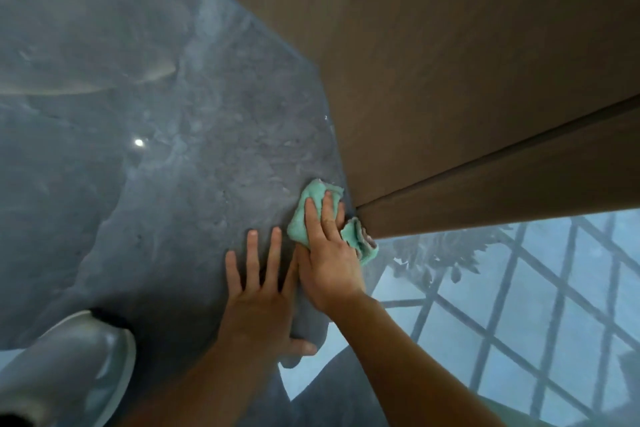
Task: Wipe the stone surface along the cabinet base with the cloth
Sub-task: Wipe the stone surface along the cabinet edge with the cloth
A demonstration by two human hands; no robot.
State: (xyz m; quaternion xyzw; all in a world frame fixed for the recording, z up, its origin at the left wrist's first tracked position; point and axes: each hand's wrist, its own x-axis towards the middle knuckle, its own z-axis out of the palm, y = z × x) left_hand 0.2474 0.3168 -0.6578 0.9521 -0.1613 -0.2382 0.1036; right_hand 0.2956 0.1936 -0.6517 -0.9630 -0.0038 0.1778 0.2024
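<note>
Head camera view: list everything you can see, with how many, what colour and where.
stone surface: one, glossy grey-blue, left and middle; a window grid is reflected at lower right
cabinet: one, brown, upper right, its base meeting the stone
cloth: one, mint green, bunched on the stone at the cabinet corner
shoe: one, grey, lower left
left hand: one, flat on the stone, fingers spread, beside the cloth
right hand: one, pressing on the cloth with straight fingers

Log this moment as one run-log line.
right hand: presses cloth by cabinet | left hand: flat on stone | step: wiping
</note>
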